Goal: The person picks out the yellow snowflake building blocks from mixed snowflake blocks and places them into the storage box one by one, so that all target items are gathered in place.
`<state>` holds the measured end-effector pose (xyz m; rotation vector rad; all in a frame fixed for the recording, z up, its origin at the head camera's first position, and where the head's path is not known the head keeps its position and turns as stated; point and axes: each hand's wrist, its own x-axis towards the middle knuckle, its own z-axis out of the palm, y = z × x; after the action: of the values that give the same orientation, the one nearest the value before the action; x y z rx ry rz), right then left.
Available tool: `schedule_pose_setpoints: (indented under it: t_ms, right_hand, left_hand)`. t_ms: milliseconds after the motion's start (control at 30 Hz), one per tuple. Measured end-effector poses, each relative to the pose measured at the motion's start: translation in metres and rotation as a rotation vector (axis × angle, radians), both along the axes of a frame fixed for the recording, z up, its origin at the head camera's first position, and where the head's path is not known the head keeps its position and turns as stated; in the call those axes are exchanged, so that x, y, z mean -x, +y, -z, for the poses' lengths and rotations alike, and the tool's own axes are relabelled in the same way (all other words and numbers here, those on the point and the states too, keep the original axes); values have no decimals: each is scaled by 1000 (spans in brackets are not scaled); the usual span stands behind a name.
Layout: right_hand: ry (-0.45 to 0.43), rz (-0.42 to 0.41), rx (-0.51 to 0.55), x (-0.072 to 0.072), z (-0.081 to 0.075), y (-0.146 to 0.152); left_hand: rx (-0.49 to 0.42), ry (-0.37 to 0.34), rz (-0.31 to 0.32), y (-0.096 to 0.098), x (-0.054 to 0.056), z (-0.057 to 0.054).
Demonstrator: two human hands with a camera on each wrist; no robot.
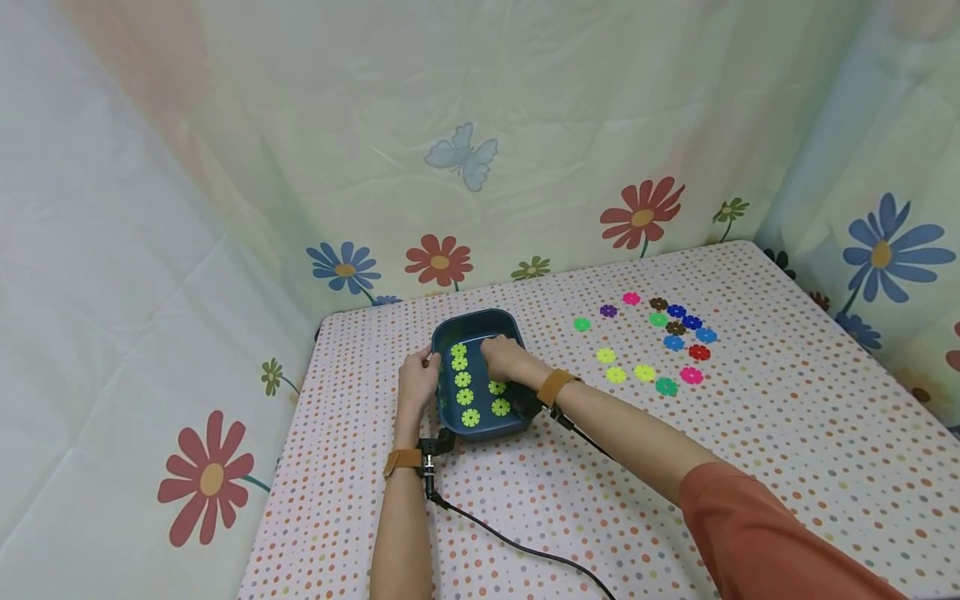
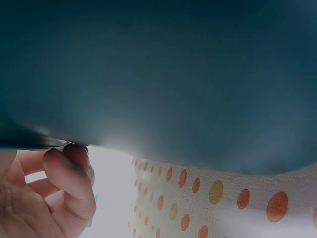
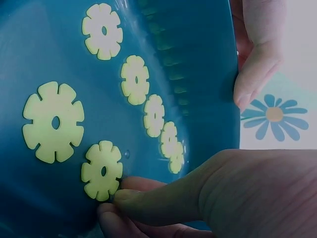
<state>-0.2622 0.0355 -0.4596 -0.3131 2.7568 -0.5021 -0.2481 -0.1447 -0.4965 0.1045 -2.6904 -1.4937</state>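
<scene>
A dark blue plastic basin (image 1: 487, 433) stands on the dotted table. My left hand (image 1: 417, 379) grips its left rim, thumb at the rim and fingers outside; the left wrist view shows those curled fingers (image 2: 74, 183) under the basin's edge. Inside the basin, yellow flower-shaped notched discs lie in a left column (image 1: 465, 397) and a shorter right one (image 1: 500, 407). My right hand (image 1: 508, 360) reaches in over the right column, thumb and fingertips drawn together beside a yellow disc (image 3: 102, 171). Whether a disc is between those fingertips is hidden.
Right of the basin, loose notched discs in several colours lie scattered, among them yellow (image 1: 644, 372), red (image 1: 699, 352) and purple (image 1: 608, 311). A black cable (image 1: 517, 546) runs from the left wrist across the table. Floral curtains (image 1: 525, 100) hang behind the table.
</scene>
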Motion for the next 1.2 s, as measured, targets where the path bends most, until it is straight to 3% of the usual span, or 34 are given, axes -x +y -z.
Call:
schedule_pose_setpoints:
  t_ms: [367,667,833,1200]
  right_hand:
    - [45,-41,52,2,-5,5]
    - [150,-78,202,2,-27,27]
    - [181,-25,240,4,-34,47]
    - [158,133,357,4,-34,107]
  left_hand:
    - [-13,1,-2,0,0,1]
    - [3,13,5,0,-1,-2]
    - [6,11,0,1,-1,-1]
    - [-3,11,2,1,-2,-1]
